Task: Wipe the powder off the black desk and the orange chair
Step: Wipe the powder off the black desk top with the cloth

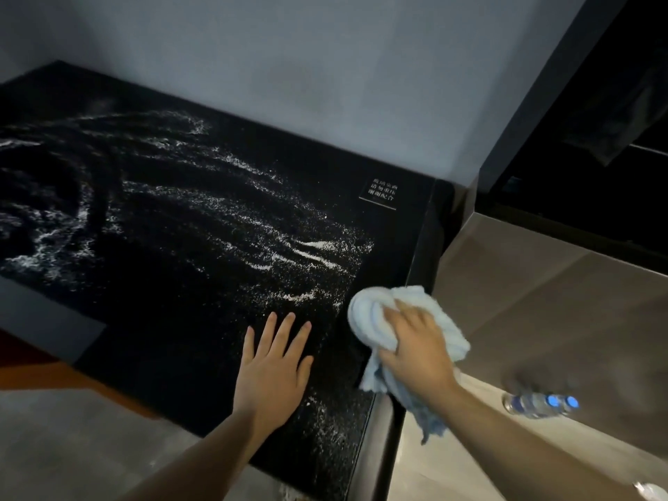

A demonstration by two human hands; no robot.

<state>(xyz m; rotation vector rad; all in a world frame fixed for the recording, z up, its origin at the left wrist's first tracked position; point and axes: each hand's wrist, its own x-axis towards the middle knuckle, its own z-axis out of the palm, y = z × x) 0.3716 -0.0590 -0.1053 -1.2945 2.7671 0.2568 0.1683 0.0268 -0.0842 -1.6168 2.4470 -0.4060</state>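
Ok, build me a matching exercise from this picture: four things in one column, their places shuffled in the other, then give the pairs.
1. left hand
2. cloth
3. bottles
4. label

A. lying on the pale surface right of the desk
B. flat on the desk, fingers spread
C. bunched under the right hand at the desk's right edge
D. near the desk's far right corner

Pairs: 1-B, 2-C, 3-A, 4-D.

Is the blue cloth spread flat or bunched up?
Bunched: the cloth is a rounded wad gripped by the right hand at the desk edge.
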